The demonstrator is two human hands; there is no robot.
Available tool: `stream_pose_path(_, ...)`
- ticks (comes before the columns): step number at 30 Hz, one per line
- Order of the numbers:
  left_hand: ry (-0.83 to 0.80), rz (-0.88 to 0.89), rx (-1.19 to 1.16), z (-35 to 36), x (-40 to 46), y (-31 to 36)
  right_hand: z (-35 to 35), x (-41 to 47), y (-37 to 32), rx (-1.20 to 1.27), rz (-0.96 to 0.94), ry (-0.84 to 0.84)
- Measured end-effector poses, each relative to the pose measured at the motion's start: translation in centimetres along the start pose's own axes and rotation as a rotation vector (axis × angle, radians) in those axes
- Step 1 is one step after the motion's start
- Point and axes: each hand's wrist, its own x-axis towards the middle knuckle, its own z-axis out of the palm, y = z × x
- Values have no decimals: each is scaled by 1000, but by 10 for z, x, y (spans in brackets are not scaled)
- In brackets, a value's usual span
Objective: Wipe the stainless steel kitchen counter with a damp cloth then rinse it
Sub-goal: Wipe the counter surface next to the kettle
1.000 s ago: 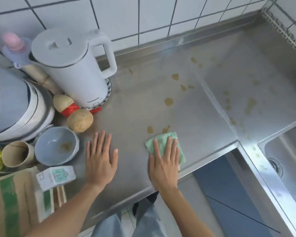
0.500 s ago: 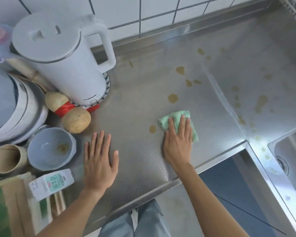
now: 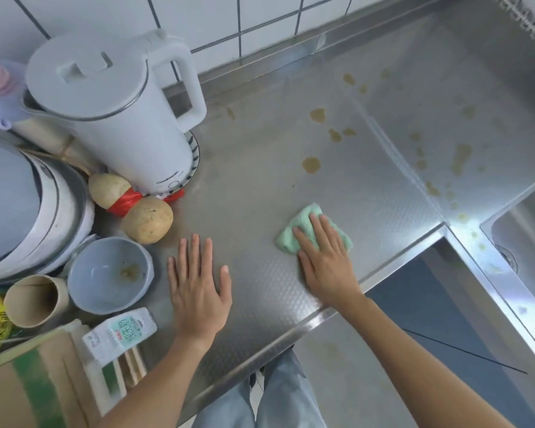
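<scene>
The stainless steel counter [image 3: 260, 143] carries several brown stains, the nearest stain [image 3: 311, 164] just beyond the cloth. A folded pale green cloth [image 3: 301, 222] lies on the counter near the front edge. My right hand [image 3: 325, 261] presses flat on the cloth, fingers spread over it. My left hand [image 3: 198, 291] rests palm down on the bare steel to the left, fingers apart, holding nothing. More brown spots [image 3: 460, 154] dot the section to the right, toward the sink [image 3: 528, 233].
A white kettle [image 3: 118, 112], two potatoes [image 3: 147, 223], a grey bowl [image 3: 108, 273], a paper cup [image 3: 33, 299], a small milk carton [image 3: 119, 333] and a cardboard box [image 3: 28, 387] crowd the left side. Tiled wall at the back. The counter's front edge runs just below my hands.
My right hand pushed the cloth away from the front edge, then slid it left. The small brown spots beside the cloth no longer show. My left hand has stayed put.
</scene>
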Motion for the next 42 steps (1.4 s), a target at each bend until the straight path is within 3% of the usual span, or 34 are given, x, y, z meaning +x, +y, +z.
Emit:
stream_pose_path(4,17,4,0,3,-1,0,14,85,-72,85,142,77)
stream_pose_path(8,23,5,5,6,-1,-1,36,78,-110,94,-133,20)
stream_pose_path(12,21,12,-1,4,0,-3,30,8,-53,31,-375,-77)
stream_pose_path(17,5,1,-25,0,0,1,-7,6,19,0,-15,-24)
stream_pose_path(20,1,-1,-16,0,-1,0,-4,57,-8,13,210,77)
stream_pose_path(22,9,-3,-15,2,-1,0,9,92,-50,38,252,102)
stream_pose_path(27,18,12,-2,4,0,-1,41,78,-117,84,-67,48)
stream_pose_path(29,21,17,-16,2,-1,-1,41,32,-99,79,-185,-20)
stream_pose_path(32,29,7,-41,-1,0,-1,21,-33,-44,10,-219,-111)
stream_pose_path(34,22,-2,-48,-3,-1,0,-2,-50,-3,-38,-108,-133)
stream_pose_path(37,15,2,-40,-2,0,1,-24,-27,31,-19,217,-53)
stream_pose_path(40,23,9,-27,3,-1,-1,-19,32,8,8,466,56)
stream_pose_path(42,23,14,-23,4,0,-3,-5,66,-23,15,464,83)
